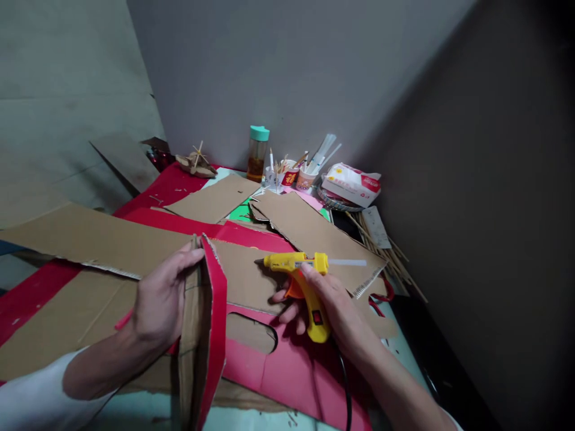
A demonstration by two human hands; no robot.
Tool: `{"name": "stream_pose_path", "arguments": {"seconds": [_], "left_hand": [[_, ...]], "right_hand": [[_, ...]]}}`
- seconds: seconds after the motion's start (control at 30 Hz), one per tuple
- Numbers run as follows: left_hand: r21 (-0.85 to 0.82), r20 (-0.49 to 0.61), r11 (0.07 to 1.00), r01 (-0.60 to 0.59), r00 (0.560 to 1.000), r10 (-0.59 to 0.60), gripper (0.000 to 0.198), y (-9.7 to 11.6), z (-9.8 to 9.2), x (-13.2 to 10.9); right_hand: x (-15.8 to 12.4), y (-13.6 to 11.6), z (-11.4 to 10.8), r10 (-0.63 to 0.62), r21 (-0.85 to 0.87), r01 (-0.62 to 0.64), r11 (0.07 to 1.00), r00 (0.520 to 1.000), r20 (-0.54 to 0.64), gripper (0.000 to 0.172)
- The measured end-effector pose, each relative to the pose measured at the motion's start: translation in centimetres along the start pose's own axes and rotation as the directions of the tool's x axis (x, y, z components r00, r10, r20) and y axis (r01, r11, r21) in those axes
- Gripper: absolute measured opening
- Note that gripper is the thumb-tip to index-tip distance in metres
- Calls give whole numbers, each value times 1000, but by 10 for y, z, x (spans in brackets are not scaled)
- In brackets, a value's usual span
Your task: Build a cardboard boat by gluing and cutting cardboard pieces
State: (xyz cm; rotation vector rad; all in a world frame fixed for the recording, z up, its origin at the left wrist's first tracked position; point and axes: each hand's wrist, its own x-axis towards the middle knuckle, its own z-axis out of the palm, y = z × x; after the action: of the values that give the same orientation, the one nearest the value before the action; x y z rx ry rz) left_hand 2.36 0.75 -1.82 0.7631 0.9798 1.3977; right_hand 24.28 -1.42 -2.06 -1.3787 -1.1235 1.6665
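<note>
My right hand (330, 302) is wrapped round the grip of a yellow hot glue gun (300, 276), whose nozzle points left over a flat brown cardboard sheet; a clear glue stick juts from its back end. My left hand (162, 296) holds an upright cardboard panel (210, 335), red on one face and brown on the other, with fingers pressed against its top edge. The nozzle tip sits a short way to the right of that panel. Red-faced cardboard with a cut-out lies flat beneath both hands.
Large cardboard pieces (309, 230) cover the red table. At the back stand a bottle with a teal cap (257, 153), cups of brushes and sticks (296, 170), a tissue pack (353, 182) and a small wooden model (196, 163). Wooden skewers (386, 251) lie right. Grey walls close in.
</note>
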Motion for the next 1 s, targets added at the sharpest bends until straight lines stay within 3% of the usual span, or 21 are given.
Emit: {"name": "stream_pose_path", "arguments": {"seconds": [0.07,0.13,0.17,0.23,0.3,0.37,0.43,0.47,0.53,0.7,0.77,0.87,1.0], "left_hand": [[-11,-46,1000,7,999,-7,16,-1,3,0],[18,-26,1000,15,1000,-15,14,-2,4,0],[40,-9,999,20,1000,-19,13,-3,4,0],[81,29,996,26,999,-28,12,-5,2,-2],[125,68,991,38,997,-47,9,-8,0,-5],[207,119,978,12,992,-38,6,-9,-3,-8],[319,124,947,-43,992,3,10,-9,-4,-10],[381,116,922,-71,993,28,12,-9,-5,-11],[481,90,869,-113,993,79,13,-8,-4,-12],[581,32,807,-108,993,110,17,-6,6,-21],[636,-12,765,-103,989,144,14,-5,10,-26],[757,-61,649,-78,980,190,14,-4,15,-32],[846,16,518,-123,978,207,18,-4,15,-32]], "right_hand": [[2,-3,-3,4,-103,-4,995,1000,1,60],[0,-6,-6,-100,-419,51,906,990,-97,60],[-2,-7,-8,-186,-629,54,776,972,-146,60],[-7,-5,-9,-352,-929,-40,368,919,-179,59],[-14,-2,-7,-435,-989,-149,27,889,-146,51],[-21,2,-1,-542,-985,-124,-120,839,-40,41],[-29,3,11,-650,-992,62,-109,751,118,34],[-32,2,18,-669,-979,196,-61,720,186,30],[-36,1,32,-668,-913,406,41,691,277,24],[-30,3,52,-711,-869,487,85,641,289,17],[-25,6,51,-705,-844,521,127,646,293,15],[-20,10,46,-670,-833,512,212,696,257,14],[-20,11,40,-612,-806,505,308,754,239,13]]}}
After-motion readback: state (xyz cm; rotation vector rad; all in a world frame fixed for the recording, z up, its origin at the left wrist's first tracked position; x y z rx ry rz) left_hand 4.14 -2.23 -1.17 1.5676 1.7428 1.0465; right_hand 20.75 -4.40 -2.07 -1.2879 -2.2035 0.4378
